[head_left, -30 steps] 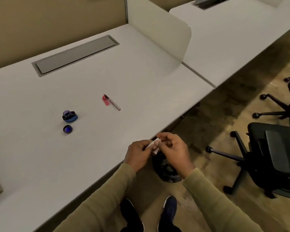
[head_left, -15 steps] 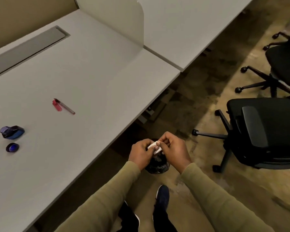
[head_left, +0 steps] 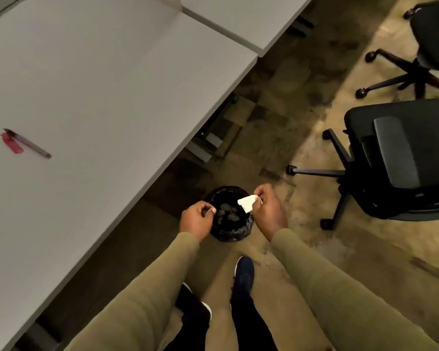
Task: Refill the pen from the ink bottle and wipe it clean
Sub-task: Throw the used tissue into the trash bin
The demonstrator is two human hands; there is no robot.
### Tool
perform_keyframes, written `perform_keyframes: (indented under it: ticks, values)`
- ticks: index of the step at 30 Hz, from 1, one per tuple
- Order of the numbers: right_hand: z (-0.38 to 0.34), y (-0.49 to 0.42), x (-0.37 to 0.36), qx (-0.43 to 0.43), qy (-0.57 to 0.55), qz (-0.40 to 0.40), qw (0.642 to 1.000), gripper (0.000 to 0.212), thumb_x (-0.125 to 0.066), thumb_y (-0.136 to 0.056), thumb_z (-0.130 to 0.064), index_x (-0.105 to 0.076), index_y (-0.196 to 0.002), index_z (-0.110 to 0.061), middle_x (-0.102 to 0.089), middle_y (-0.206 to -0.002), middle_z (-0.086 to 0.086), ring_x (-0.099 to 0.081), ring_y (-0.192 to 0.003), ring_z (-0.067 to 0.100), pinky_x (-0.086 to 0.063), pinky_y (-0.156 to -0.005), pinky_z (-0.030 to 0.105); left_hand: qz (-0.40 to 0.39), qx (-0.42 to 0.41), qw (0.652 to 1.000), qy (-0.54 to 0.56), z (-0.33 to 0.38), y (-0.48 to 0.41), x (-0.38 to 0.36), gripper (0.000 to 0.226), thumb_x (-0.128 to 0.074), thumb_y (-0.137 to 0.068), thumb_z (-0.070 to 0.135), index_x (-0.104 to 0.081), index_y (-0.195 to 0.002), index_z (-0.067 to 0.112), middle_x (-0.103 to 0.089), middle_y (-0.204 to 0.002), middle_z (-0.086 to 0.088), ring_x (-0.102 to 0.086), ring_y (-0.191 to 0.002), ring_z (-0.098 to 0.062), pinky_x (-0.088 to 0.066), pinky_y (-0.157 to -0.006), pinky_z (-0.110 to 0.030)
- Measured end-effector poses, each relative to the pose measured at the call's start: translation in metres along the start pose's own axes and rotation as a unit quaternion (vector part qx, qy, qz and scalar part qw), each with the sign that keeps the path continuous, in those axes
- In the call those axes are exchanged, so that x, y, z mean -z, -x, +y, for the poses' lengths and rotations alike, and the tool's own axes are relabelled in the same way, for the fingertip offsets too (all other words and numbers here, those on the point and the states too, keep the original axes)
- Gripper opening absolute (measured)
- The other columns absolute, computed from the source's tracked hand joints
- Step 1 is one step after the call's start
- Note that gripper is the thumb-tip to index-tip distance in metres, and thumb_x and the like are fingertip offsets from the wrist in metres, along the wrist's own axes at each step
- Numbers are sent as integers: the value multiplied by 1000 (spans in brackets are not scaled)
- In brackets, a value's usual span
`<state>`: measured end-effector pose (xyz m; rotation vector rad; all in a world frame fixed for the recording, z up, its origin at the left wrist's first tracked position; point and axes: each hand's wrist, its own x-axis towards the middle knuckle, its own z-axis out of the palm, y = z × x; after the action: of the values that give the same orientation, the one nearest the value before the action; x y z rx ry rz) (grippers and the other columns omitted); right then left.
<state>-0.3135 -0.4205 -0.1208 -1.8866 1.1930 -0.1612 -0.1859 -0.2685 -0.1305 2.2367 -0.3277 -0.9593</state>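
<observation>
- Pinching the white tissue (head_left: 247,203) in my right grip (head_left: 266,211) over the waste bin (head_left: 228,234), ready to drop it.
- My left grip (head_left: 197,221) is curled; I cannot tell if it holds anything.
- Pen (head_left: 28,143) lies on the desk (head_left: 112,97).

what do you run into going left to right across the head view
pen on the desk → left hand → white tissue → right hand pinching it → black office chair. The bin is left out, since both hands overlap it.

Grey desks (head_left: 99,79) stand over a mottled tan floor (head_left: 365,262) beside black office chairs (head_left: 401,158).
</observation>
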Motion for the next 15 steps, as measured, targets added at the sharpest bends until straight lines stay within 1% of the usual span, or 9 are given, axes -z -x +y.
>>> perform_keyframes:
  ticks: [2, 4, 5, 7, 9, 12, 15]
  values:
    - [17, -6, -10, -10, 11, -2, 1000, 15, -47, -90, -3, -51, -95, -17, -58, -87, 2, -51, -78, 21, -30, -55, 21, -7, 16, 1000, -4, -18, -8, -8, 10, -64, -93, 22, -73, -93, 19, -73, -87, -3, -69, -87, -22, -56, -80, -32]
    - [32, -12, -24, -19, 18, -15, 1000, 15, -47, -89, -2, -50, -93, -16, -57, -89, 4, -49, -79, 22, -30, -57, 27, -16, 25, 1000, -10, -33, -17, -17, 9, -65, -93, 22, -73, -91, 19, -73, -86, -4, -69, -86, -23, -56, -80, -34]
    - [39, -15, -31, -21, 22, -20, 999, 16, -47, -89, -2, -50, -93, -17, -57, -91, 4, -50, -80, 23, -31, -59, 30, -17, 24, 999, -17, -40, -23, -23, 9, -65, -93, 22, -74, -91, 18, -73, -86, -5, -68, -85, -23, -55, -78, -32]
    - [52, -20, -45, -24, 33, -27, 999, 17, -47, -90, -2, -50, -93, -19, -57, -93, 4, -51, -83, 24, -33, -65, 30, -20, 19, 999, -33, -49, -32, -33, 11, -65, -94, 23, -73, -93, 15, -72, -88, -5, -65, -84, -22, -47, -73, -27]
    - [65, -26, -58, -25, 46, -31, 998, 16, -48, -92, -4, -50, -94, -20, -56, -97, 3, -52, -85, 25, -35, -69, 30, -28, 15, 999, -41, -57, -44, -45, 14, -64, -94, 24, -72, -95, 13, -71, -90, -6, -63, -86, -22, -43, -71, -25]
    - [85, -37, -80, -25, 75, -34, 996, 15, -48, -93, -6, -53, -99, -19, -53, -101, 3, -53, -84, 27, -36, -69, 31, -51, 23, 997, -45, -74, -65, -66, 13, -63, -95, 26, -71, -94, 15, -71, -93, -6, -64, -89, -24, -42, -71, -26]
    - [107, -48, -103, -33, 96, -30, 994, 19, -47, -93, -2, -59, -101, -15, -47, -100, 2, -55, -81, 32, -36, -67, 30, -69, 46, 996, -37, -94, -89, -88, 15, -60, -97, 29, -69, -97, 16, -68, -92, -5, -64, -94, -27, -40, -72, -26]
